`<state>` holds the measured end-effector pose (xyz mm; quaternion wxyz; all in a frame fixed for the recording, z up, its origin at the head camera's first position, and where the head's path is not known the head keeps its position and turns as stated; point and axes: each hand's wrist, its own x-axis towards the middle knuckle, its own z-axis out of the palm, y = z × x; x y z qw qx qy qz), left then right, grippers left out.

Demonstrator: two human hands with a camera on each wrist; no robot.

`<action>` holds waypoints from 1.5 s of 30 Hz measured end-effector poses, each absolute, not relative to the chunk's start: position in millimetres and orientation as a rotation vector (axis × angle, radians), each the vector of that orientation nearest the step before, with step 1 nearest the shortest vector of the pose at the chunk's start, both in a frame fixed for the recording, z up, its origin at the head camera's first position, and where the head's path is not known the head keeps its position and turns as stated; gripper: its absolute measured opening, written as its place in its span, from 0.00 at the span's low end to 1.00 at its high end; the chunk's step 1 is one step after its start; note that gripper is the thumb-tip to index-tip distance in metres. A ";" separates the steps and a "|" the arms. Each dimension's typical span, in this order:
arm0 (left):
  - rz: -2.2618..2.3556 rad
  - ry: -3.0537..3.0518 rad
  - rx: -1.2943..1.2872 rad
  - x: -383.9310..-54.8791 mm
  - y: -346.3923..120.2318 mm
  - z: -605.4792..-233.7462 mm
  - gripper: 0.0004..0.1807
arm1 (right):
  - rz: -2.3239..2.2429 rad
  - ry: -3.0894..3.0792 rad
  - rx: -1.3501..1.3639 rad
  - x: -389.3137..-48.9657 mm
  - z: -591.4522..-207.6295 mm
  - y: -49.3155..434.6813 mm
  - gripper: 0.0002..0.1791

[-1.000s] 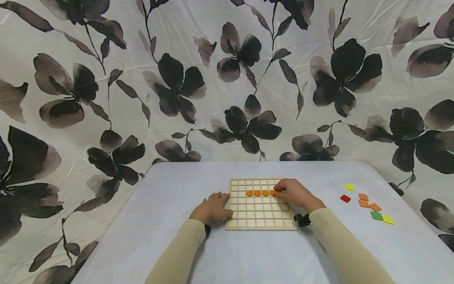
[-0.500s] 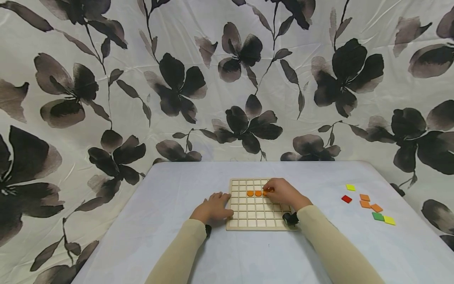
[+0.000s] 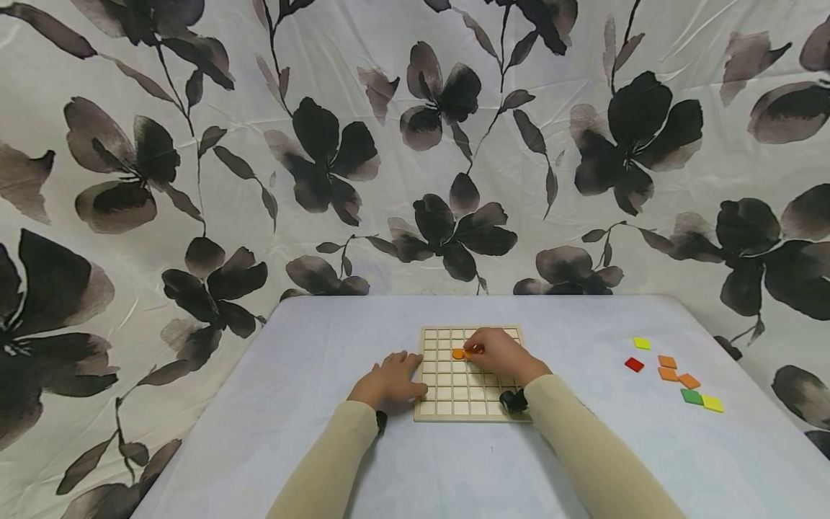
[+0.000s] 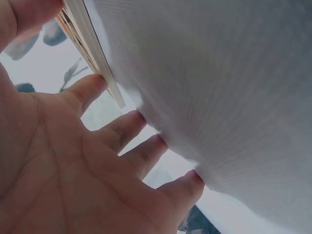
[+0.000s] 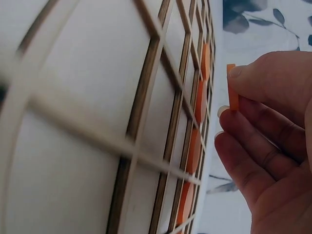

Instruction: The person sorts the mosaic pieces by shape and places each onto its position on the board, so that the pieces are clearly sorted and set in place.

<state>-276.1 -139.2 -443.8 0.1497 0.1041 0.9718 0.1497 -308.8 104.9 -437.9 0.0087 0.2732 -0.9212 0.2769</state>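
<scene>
A square wooden grid board (image 3: pixel 472 417) lies on the white-covered table. My right hand (image 3: pixel 503 356) is over its upper middle, pinching a thin orange disc (image 5: pixel 233 87) between thumb and fingers. The right wrist view shows this disc raised just off the grid. A row of several orange discs (image 5: pixel 194 151) sits in the board's cells; in the head view only the leftmost ones show, the rest being behind my right hand. My left hand (image 3: pixel 389 380) rests at the board's left edge, thumb and index finger touching it, other fingertips (image 4: pixel 158 141) on the cloth.
On the table's right side lie loose flat square tiles: a red one (image 3: pixel 634 365), a green one (image 3: pixel 692 396), two yellow, including one at the back (image 3: pixel 641 344), and several orange (image 3: pixel 668 374). A flower-patterned cloth (image 3: pixel 389 180) hangs behind the table.
My right hand has moved left along the row of orange discs, from its right end to near its left end. My left hand and the loose tiles stay in place.
</scene>
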 end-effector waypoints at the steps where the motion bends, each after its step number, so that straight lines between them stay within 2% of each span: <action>1: 0.429 2.792 0.297 -276.1 -139.4 -443.8 0.41 | 0.867 -2.881 0.853 -309.1 -438.1 102.3 0.10; 18: 0.406 2.795 0.318 -276.0 -142.6 -444.2 0.41 | 0.795 -2.911 0.898 -316.3 -439.1 68.4 0.09; 40: 0.409 2.778 0.326 -273.5 -140.9 -441.2 0.41 | 0.722 -2.962 0.865 -321.8 -438.0 49.9 0.07; 45: 0.390 2.763 0.350 -275.8 -144.5 -440.9 0.44 | 0.670 -2.965 0.881 -323.1 -438.5 48.9 0.06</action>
